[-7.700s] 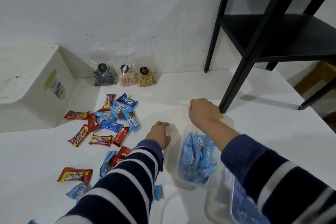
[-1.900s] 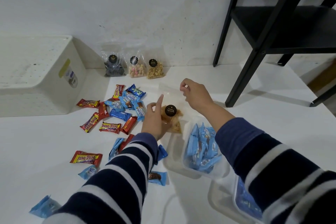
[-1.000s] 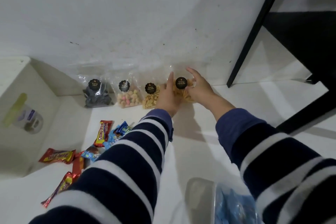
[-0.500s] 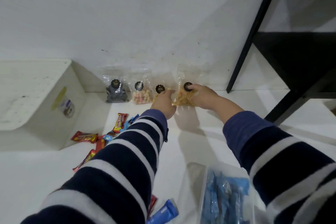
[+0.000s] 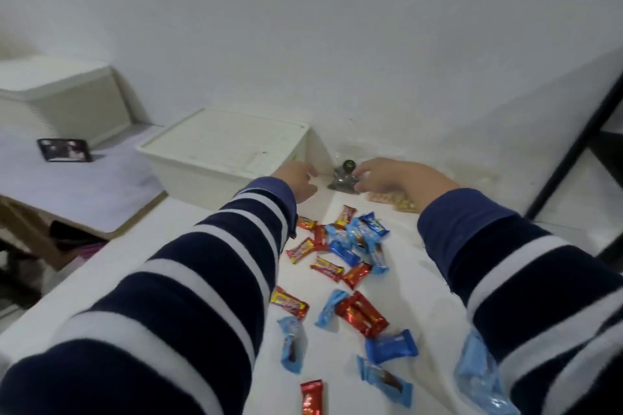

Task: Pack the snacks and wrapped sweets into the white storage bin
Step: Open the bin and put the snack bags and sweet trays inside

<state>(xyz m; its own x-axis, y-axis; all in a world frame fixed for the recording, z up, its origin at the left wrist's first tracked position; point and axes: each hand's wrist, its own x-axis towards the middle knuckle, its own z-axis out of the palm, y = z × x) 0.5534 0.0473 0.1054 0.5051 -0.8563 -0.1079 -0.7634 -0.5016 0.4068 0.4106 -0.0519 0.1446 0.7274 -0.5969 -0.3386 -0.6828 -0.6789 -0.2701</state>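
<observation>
1. The white storage bin [image 5: 222, 148] stands at the back left of the white table [image 5: 188, 212], against the wall. Its flat white top surface faces up; nothing can be seen inside it
2. The right hand [image 5: 391, 175] reaches to a clear bag of dark sweets [image 5: 344, 178] with a round black label, standing just right of the bin by the wall. Its fingers curl onto the bag's right side and appear to grip it
3. The left hand [image 5: 296, 178] sits between the bin and the dark bag, fingers loosely bent, close to the bag's left side. Contact cannot be told; it holds nothing visible
4. A second clear bag with pale tan pieces [image 5: 392, 200] lies partly under the right forearm, just right of the dark bag
5. Loose wrapped sweets [image 5: 340, 253] lie scattered on the table between the two striped sleeves: red and yellow bars and blue packets in a cluster, with more red and blue pieces nearer the camera
6. A pale blue packet [image 5: 478, 377] shows at the bottom right edge beside the right sleeve; what holds it cannot be told
7. A second white bin [image 5: 64, 101] sits on a lower surface far left, with a small dark photo frame [image 5: 64, 150] before it
8. A black shelf leg [image 5: 573, 148] runs along the right edge
</observation>
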